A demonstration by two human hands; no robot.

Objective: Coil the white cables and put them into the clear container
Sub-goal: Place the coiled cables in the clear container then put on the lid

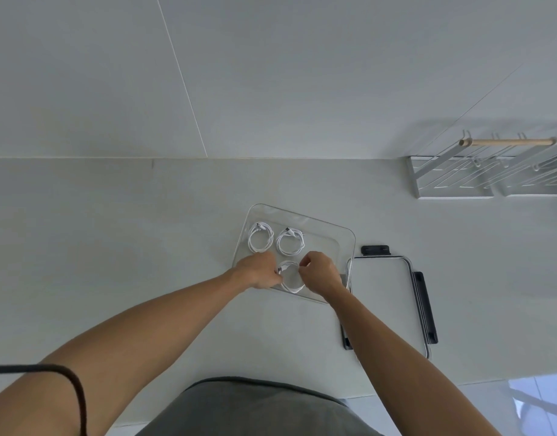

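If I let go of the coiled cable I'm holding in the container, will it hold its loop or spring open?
The third coil is thin and looks floppy, so it may loosen slightly. The two coils already lying in the clear container hold their loops unaided, so it probably stays coiled.

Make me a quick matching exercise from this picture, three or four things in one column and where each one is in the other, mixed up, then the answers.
Things:
1. two finished cable coils
2. third cable coil
3. lid
4. wire rack

Places:
A. counter, right of the clear container
B. between the left hand and right hand
C. far right, against the wall
D. container's far half

Pairs: 1-D, 2-B, 3-A, 4-C
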